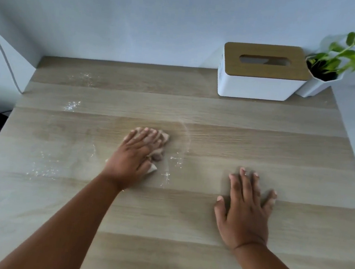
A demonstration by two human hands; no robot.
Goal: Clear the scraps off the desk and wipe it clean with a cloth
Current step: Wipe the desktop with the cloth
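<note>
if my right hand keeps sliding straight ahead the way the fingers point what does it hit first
Likely nothing nearby: the right hand points up bare desk, probably reaching the tissue box at the back first.

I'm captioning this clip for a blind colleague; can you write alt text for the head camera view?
The left hand presses a crumpled cloth onto a light wooden desk streaked with white powder, while the right hand rests flat on the desk. At the far right corner stand a white tissue box with a wooden lid and a small potted plant.
</note>
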